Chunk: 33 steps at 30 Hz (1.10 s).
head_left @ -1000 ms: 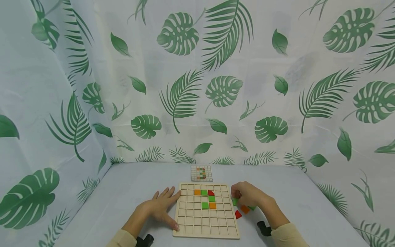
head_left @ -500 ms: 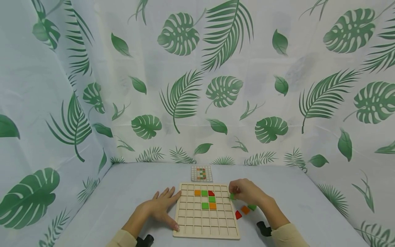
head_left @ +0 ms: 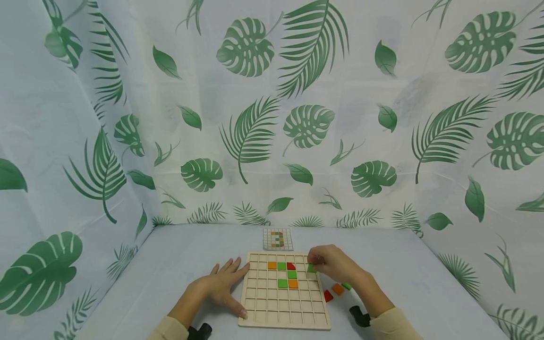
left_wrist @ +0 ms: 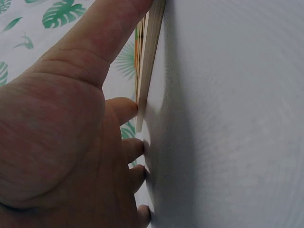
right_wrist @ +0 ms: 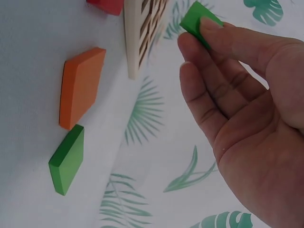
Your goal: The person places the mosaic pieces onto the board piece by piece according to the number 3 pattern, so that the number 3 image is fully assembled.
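Observation:
A wooden grid board (head_left: 265, 302) lies on the table with orange, green and red tiles set in its upper cells. My left hand (head_left: 221, 285) is spread flat at the board's left side, thumb and forefinger touching its edge; the left wrist view shows the thumb (left_wrist: 90, 47) along the board's side. Over the board's upper right cells, my right hand (head_left: 337, 264) pinches a green square tile (right_wrist: 192, 20) between thumb and fingers. Right of the board lie a red tile with a rounded side (head_left: 328, 296), an orange tile (right_wrist: 83, 88) and another green tile (right_wrist: 67, 164).
Behind the board lies a small pattern card (head_left: 278, 239) with a printed grid and coloured squares. A white cloth with green leaves (head_left: 297, 141) hangs at the back and sides. Black wrist devices (head_left: 360, 316) sit by both sleeves.
My right hand has lifted the green tile from beside the board and carried it left over the board's upper right cells. The left hand has stayed in place.

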Tool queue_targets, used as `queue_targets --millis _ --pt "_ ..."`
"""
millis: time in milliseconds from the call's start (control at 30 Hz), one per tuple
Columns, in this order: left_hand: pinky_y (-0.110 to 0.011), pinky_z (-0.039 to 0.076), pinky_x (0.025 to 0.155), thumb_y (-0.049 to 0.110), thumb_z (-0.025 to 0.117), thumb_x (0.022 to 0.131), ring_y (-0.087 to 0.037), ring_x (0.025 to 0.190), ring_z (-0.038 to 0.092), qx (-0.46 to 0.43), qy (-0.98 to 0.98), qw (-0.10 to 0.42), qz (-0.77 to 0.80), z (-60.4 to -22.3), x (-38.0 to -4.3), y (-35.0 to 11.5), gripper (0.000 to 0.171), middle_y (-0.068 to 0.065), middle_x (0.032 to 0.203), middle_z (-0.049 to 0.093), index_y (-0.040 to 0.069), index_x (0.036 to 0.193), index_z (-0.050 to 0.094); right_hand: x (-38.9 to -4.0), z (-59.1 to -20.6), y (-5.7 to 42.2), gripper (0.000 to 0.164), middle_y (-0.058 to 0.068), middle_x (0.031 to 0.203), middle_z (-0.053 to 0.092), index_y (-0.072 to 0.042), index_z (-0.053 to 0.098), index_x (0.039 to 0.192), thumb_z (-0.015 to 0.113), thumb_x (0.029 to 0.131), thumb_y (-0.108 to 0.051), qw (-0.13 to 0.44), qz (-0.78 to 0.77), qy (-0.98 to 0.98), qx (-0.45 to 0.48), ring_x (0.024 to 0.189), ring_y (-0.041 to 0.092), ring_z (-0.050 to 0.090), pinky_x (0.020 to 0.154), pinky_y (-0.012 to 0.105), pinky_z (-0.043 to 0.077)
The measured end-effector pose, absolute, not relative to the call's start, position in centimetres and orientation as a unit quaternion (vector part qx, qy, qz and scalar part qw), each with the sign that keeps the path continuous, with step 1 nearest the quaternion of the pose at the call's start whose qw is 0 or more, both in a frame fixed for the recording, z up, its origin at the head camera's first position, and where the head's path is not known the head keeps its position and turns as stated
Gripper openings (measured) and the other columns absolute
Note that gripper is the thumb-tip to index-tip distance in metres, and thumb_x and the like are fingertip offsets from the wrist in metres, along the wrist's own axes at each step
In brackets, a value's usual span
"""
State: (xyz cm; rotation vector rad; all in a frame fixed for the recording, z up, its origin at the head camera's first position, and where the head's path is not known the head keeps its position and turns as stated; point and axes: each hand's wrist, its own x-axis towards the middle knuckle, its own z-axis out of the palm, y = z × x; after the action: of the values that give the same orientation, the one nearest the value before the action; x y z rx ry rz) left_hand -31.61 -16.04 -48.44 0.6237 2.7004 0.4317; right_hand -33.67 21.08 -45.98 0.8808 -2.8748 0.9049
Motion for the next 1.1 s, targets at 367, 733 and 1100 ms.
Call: queue_targets --millis 367,733,1100 --pt "-0.07 0.005 0.127 0.076 0.086 0.061 -0.038 0.163 0.008 0.215 0.952 0.168 0.141 -48.5 -31.7 -16.1 0.133 -0.014 0.175 0.014 0.024 0.167 0.025 -33.3 -46.0 20.2 0.015 -0.009 0.091 0.072 -0.018 0.073 0.094 0.077 0.092 -0.004 -0.015 0.313 -0.901 0.301 0.08 0.007 0.063 0.074 0.025 0.057" --pt "-0.071 0.005 0.127 0.075 0.086 0.062 -0.039 0.163 0.008 0.222 0.95 0.165 0.146 -48.4 -31.5 -16.1 0.132 -0.015 0.175 0.014 0.023 0.167 0.025 -33.3 -46.2 19.2 0.014 -0.003 0.101 0.075 -0.014 0.075 0.102 0.075 0.093 -0.003 -0.055 0.331 -0.885 0.323 0.085 0.006 0.066 0.076 0.023 0.058" --pt "-0.07 0.005 0.127 0.075 0.086 0.062 -0.039 0.163 0.008 0.219 0.951 0.168 0.143 -48.4 -31.6 -16.0 0.132 -0.015 0.175 0.014 0.023 0.167 0.025 -33.1 -46.3 18.6 0.015 -0.006 0.096 0.075 -0.014 0.078 0.098 0.078 0.09 -0.001 -0.063 0.329 -0.882 0.333 0.086 0.004 0.069 0.077 0.021 0.059"
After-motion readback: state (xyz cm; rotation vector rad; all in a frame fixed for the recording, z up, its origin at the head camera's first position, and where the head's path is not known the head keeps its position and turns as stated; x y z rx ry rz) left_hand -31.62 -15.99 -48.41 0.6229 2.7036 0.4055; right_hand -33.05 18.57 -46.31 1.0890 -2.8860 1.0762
